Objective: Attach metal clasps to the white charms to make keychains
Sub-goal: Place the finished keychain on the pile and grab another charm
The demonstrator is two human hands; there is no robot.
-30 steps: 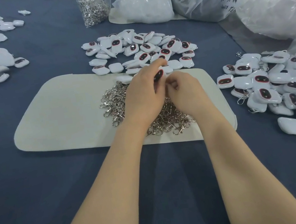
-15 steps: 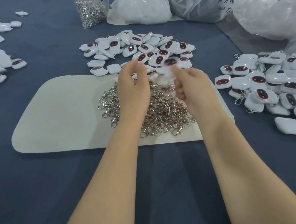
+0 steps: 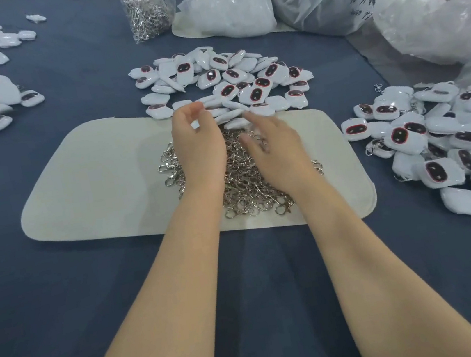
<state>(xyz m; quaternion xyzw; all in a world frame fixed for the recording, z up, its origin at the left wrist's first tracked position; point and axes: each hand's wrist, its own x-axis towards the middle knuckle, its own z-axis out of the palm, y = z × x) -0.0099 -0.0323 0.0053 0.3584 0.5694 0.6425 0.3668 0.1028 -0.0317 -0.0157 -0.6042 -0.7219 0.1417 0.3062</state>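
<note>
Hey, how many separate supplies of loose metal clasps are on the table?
2: a heap on the beige mat, and a clear bag of them at the back. More may be hidden.

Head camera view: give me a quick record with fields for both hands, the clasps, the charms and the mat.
left hand: above clasp pile, fingers curled, grip unclear
right hand: open, blurred, fingers toward loose charms
clasp pile: on beige mat, under both hands
loose charms: heaped beyond the mat
right-side heap: charms, some with clasps showing
</note>
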